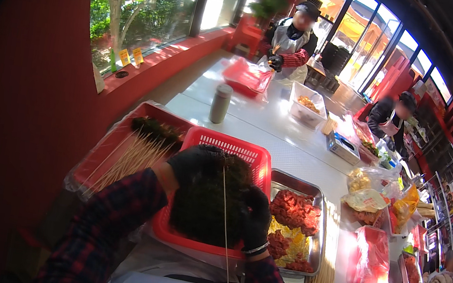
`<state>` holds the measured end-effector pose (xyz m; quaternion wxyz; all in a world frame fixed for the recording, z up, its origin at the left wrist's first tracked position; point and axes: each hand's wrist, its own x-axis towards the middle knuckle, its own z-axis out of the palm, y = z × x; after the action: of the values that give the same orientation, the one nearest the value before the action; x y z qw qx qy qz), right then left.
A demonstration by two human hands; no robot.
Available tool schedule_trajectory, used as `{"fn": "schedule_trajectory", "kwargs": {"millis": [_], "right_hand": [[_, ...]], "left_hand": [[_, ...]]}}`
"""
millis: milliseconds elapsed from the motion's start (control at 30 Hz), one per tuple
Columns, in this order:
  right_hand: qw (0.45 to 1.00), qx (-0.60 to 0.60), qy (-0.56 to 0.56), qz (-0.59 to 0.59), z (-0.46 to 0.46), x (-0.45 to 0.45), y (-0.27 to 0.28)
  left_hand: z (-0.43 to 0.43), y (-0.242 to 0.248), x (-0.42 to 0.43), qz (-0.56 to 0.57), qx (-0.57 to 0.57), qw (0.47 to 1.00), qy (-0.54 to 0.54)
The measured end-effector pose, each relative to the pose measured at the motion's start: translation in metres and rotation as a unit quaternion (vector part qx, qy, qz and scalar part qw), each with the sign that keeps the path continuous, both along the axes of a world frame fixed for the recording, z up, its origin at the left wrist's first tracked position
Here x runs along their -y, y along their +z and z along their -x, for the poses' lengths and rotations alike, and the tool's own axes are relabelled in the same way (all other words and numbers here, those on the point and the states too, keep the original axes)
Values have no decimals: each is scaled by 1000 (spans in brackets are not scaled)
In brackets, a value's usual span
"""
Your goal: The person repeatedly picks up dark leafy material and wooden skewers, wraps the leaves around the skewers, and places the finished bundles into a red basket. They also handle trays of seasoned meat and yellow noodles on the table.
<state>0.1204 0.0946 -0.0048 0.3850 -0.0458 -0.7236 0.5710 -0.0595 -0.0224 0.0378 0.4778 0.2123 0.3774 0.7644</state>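
My left hand (198, 166), in a black glove, is at the upper left of a red plastic basket (267, 161), its fingers at the upper end of a thin wooden skewer (226, 203). My right hand (254, 216), also gloved in black, is at the basket's right side, close to the skewer. Dark green leafy material (202, 217) fills the basket beneath both hands. The skewer slants down toward my white apron. Dark shade hides the fingertips, so their exact grip cannot be told. A metal tray (319, 225) of red raw meat pieces (295, 209) and something yellow adjoins the basket.
At left, a red tray (111, 146) holds skewers with dark green tops. Bare skewers (326, 253) lie right of the metal tray. A grey-green canister (220, 103), a white tub (308, 105) and a glove box (343, 148) stand farther off. Other people work around the table.
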Motion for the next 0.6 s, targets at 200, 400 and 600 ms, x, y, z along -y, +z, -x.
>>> {"fn": "schedule_trajectory", "kwargs": {"millis": [200,400,600], "right_hand": [[999,10,-26,-19,-4,-1,1],[999,34,-28,-26,-7,-1,3],[1000,18,-10,-5,-4,-5,-5]], "left_hand": [[107,42,29,30,-99,991,81],[195,17,72,233,-244,936,98],[239,-63,81,329,-797,504,54]]}}
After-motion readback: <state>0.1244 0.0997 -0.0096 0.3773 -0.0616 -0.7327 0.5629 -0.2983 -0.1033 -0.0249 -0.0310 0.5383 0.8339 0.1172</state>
